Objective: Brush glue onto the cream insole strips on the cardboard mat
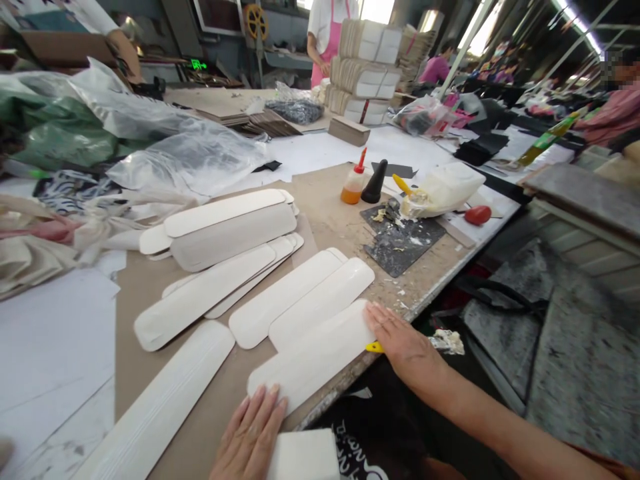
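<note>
A long white rounded panel (313, 357) lies slanted at the near edge of the brown cardboard-covered table (330, 213). My left hand (250, 433) rests flat on the panel's near end, fingers stretched out. My right hand (400, 340) lies flat on its far end at the table edge, and a small yellow thing (374, 347) pokes out from under the thumb side. Several more white panels (225, 233) lie in overlapping rows just beyond. A white block (305, 455) sits right beside my left wrist.
An orange glue bottle (353, 187), a black cone (375, 181), a dark smeared mat (403, 240), a white tub (443, 190) and a red object (477, 215) stand at the right. Plastic bags (185, 157) pile up left. A person in a pink apron (327, 33) stands by cardboard stacks (367, 67).
</note>
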The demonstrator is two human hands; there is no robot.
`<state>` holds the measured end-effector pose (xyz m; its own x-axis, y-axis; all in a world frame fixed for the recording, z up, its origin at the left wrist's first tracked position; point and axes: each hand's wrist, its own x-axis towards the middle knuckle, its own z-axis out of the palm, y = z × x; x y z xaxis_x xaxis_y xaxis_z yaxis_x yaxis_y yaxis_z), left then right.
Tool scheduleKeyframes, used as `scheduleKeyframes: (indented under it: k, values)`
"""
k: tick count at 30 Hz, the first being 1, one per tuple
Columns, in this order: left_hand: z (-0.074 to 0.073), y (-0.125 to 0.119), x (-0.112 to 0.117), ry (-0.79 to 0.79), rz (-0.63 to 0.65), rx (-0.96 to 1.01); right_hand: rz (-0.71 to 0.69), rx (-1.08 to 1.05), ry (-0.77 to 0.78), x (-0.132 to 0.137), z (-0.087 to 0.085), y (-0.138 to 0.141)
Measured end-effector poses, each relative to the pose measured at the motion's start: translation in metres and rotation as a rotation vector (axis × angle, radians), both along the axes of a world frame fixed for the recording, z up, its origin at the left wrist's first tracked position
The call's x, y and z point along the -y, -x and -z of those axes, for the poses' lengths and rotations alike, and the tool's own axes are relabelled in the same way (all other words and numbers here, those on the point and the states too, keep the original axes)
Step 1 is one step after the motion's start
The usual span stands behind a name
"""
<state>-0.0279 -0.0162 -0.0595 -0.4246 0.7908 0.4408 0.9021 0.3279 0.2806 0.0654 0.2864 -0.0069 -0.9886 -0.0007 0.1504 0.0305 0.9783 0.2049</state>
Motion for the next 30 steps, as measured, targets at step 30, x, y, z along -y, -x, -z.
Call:
scheduleKeyframes:
  k: [30]
  values:
    - [-0.007,-0.005,0.002,-0.227,-0.098,0.37,0.018,-0.034,0.344,0.005,-0.018,0.006]
